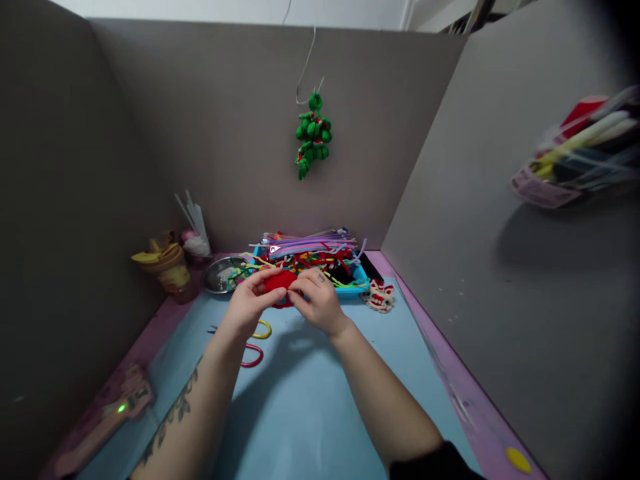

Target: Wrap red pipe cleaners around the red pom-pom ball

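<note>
Between my two hands, above the blue mat, is a red fuzzy piece [279,281] that looks like bent pipe cleaner; its exact shape is partly hidden by fingers. My left hand [250,299] grips its left side, thumb below and fingers behind. At its right side my right hand [317,300] pinches with thumb and fingers together. Under my left forearm lie scissors with a yellow handle loop [263,329] and a red handle loop [253,356], their middle covered by the arm. Just behind the hands stands a blue tray [350,291] heaped with coloured pipe cleaners [320,252].
Left of the tray are a metal bowl [219,275], a pot [173,270] and a cup with white sticks [197,243]. A pink glue gun [113,417] lies front left. A beige-red piece [380,297] sits right. Grey panels enclose the table; a green ornament [314,133] hangs behind.
</note>
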`<state>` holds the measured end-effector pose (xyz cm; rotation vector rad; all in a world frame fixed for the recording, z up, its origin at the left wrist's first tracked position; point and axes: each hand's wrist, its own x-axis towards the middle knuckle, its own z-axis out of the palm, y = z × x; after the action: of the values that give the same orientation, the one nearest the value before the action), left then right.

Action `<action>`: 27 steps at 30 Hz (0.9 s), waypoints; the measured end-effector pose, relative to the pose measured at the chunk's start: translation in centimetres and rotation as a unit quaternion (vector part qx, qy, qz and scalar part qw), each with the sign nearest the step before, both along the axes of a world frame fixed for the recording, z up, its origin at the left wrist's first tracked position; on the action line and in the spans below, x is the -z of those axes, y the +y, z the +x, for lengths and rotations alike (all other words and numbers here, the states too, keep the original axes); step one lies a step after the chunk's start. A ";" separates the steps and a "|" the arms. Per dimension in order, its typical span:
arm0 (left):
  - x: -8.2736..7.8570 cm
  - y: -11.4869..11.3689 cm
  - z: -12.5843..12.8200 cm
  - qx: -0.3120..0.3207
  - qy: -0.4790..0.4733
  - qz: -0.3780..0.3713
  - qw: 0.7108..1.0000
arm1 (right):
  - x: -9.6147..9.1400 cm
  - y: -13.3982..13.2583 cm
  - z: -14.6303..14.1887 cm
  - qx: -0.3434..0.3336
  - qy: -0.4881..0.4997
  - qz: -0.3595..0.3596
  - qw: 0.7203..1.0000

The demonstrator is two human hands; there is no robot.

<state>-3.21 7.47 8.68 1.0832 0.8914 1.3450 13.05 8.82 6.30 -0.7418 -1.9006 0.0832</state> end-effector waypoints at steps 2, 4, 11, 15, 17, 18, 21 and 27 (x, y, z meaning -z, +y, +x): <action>-0.2 -0.1 0.0 -0.006 0.025 0.012 1.000 | -0.1 0.0 0.0 -0.004 0.006 -0.005 1.000; -0.4 -0.3 0.0 -0.022 0.052 0.023 0.998 | -0.2 0.1 0.1 -0.019 0.011 -0.013 1.000; -0.6 -0.4 -0.4 -0.052 0.095 0.044 0.993 | -0.8 0.2 0.9 -0.065 0.056 -0.044 0.995; -0.5 -0.5 -0.6 -0.035 0.109 0.052 0.992 | -1.2 0.0 0.9 -0.061 0.084 -0.062 0.993; -0.5 -0.5 -0.7 -0.029 0.109 0.052 0.992 | -1.5 -0.1 0.9 -0.055 0.101 -0.083 0.990; -0.5 -0.4 -0.7 -0.027 0.107 0.052 0.993 | -1.7 -0.1 0.9 -0.053 0.108 -0.096 0.988; -0.5 -0.4 -0.9 -0.027 0.096 0.058 0.993 | -2.0 -0.2 1.0 -0.055 0.121 -0.133 0.982; -0.7 -0.3 -1.1 -0.022 0.103 0.073 0.992 | -2.1 -0.1 0.9 -0.042 0.147 -0.182 0.971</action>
<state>-4.31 7.18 9.35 1.3401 0.9840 1.3692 14.00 8.67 8.41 -0.8405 -1.6468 0.5770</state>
